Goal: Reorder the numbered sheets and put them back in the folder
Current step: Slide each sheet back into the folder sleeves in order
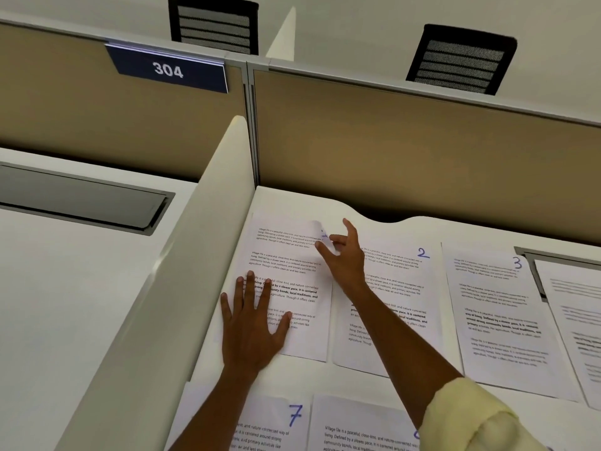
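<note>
Cubicle walls close in the white desk at the back and left, and numbered sheets lie spread flat in rows across it, long edges running away from the person. Sheet 2 lies just right of the leftmost sheet, which the left hand presses flat with fingers straight and spread. The right hand is nearer its far right corner, pinching it up in a curl; no folder shows.
</note>
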### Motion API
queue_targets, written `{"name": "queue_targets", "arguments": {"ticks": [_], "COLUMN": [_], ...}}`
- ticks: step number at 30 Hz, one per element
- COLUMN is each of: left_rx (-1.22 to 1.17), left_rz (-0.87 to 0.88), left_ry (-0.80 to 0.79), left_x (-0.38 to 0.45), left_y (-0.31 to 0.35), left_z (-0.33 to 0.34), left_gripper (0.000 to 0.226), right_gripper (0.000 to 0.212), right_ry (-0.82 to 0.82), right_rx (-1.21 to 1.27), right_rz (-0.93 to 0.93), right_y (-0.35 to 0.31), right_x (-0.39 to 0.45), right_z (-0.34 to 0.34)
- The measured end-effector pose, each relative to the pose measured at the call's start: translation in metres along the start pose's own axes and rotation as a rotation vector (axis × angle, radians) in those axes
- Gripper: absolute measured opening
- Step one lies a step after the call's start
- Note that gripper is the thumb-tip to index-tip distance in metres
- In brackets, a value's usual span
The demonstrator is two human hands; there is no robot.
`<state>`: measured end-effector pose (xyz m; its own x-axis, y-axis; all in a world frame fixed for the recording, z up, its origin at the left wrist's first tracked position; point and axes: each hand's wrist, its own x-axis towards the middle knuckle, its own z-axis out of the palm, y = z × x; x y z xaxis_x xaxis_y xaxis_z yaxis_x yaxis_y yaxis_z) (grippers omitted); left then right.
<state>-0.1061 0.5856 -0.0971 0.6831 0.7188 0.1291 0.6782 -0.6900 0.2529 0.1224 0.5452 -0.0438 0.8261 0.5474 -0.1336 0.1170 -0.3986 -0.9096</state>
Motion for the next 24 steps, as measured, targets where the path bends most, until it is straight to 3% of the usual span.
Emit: {"name": "queue_targets", "arguments": {"ticks": [4,10,14,15,19,22,24], "left_rx": [-0.003,-0.023,-0.091,-0.119,-0.282,-0.423,-0.521], "left_rz": [-0.005,0.004,-0.006,-0.006,-0.016,-0.104,-0.198], "left_ry": [-0.004,0.004,-0.004,0.002,-0.002,-0.024,-0.03], "left_x": [0.0,-0.001,-0.002,-0.002,-0.003,-0.006,-0.01], "left_y": [0.001,0.001,0.0,0.0,-0.004,-0.004,-0.004], "left_z": [0.0,-0.001,-0.005,-0.006,-0.011,-0.018,-0.025], "left_gripper": [0.08,0.08,0.082,0.082,0.082,0.089,0.089], "right_gripper": [0.083,0.032,0.022,0.02,0.048,0.047,0.035], "right_ry": [0.045,-0.135,-0.192,-0.172,-0.039,-0.012,-0.005], "right_rx": [0.164,0.121,0.049,-0.001,-0.097,-0.064,-0.013], "right_rz": [0.128,0.149,0.166,0.145,0.056,0.055,0.065], "right_y": [-0.001,0.014,0.022,0.023,0.013,0.007,0.004], "right_x": [-0.003,-0.016,-0.032,-0.036,-0.054,-0.067,-0.075], "right_z": [-0.002,-0.012,-0.008,-0.007,-0.009,-0.019,-0.03]}}
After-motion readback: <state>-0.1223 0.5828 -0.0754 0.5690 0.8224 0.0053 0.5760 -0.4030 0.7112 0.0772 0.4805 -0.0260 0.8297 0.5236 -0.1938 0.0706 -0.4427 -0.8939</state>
